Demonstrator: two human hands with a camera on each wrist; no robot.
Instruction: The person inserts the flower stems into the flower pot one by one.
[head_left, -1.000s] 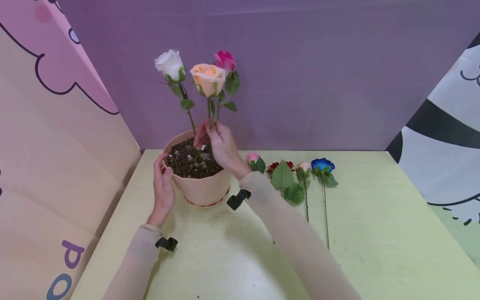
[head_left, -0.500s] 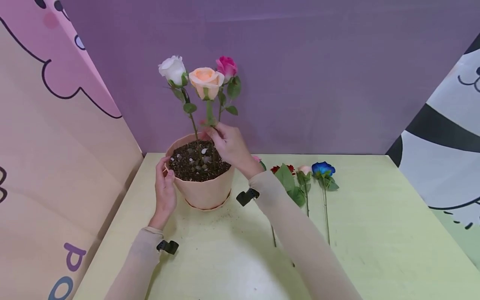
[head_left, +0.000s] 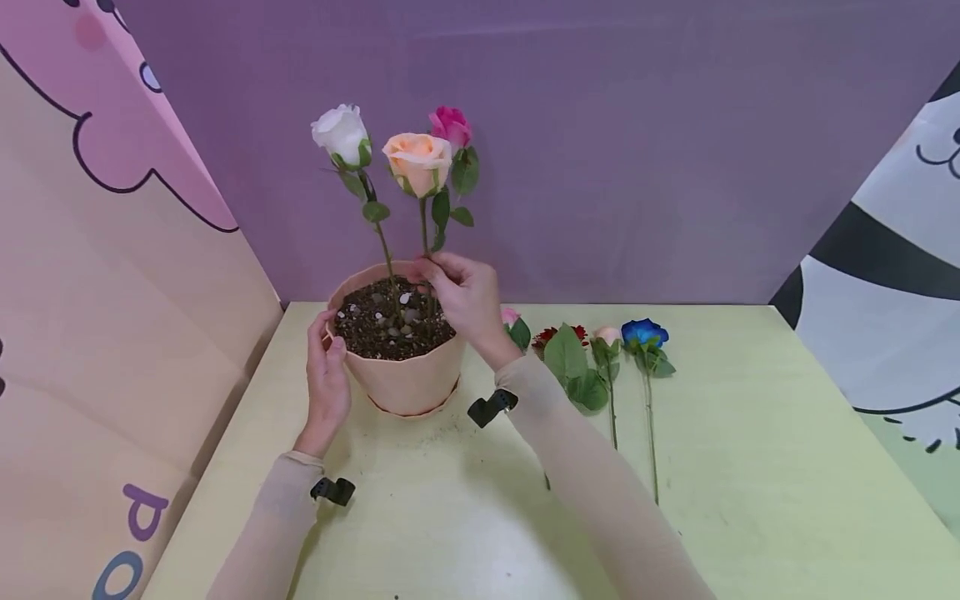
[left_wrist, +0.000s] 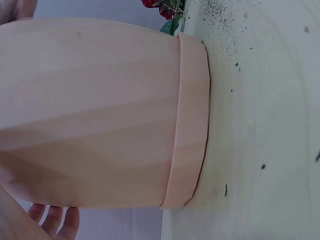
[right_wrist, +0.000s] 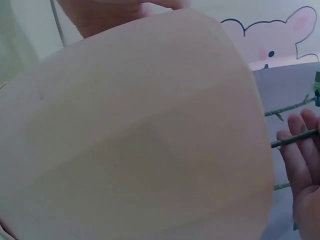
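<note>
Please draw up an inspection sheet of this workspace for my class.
Surface: pale green tabletop.
Job's things: round peach pot of dark soil; white rose, peach rose and magenta rose above it; pink flower, red flower, pale pink flower, blue flower lying alongside.
Clutter: loose dark specks on the tabletop.
Hands: left hand holds the pot's side; right hand pinches the peach rose's stem.
Cables: nothing seen.
Surroundings: purple backdrop, cartoon-printed side panels.

Peach rose (head_left: 417,161), pinkish-beige pot (head_left: 405,383)
</note>
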